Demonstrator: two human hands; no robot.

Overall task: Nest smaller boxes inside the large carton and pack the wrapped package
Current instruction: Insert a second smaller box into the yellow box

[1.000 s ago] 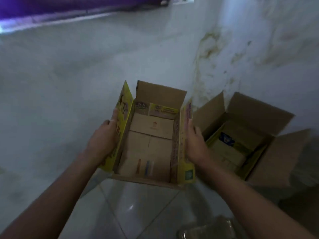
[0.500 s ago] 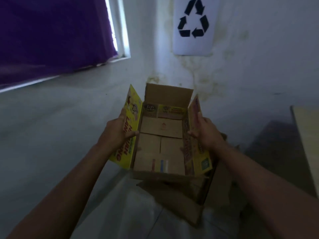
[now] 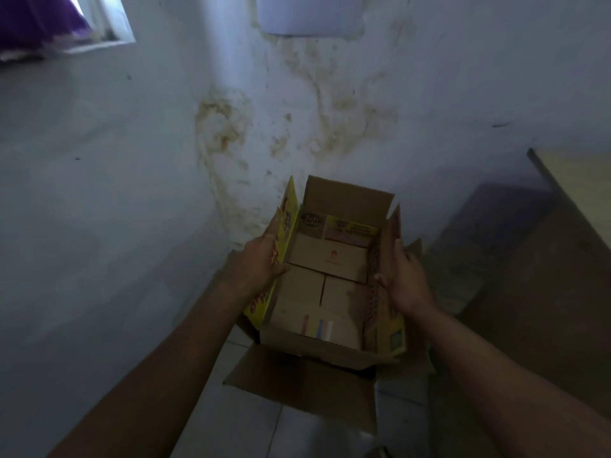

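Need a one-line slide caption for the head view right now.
Left hand and right hand hold the yellow-printed box by its side flaps above the large carton.

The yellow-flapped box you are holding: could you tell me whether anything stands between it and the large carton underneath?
Nothing visible does. The yellow-flapped box, held by the left hand and right hand, hangs directly over the large carton, whose flaps are folded outward. The carton's inside is hidden beneath the box, so its contents cannot be checked.
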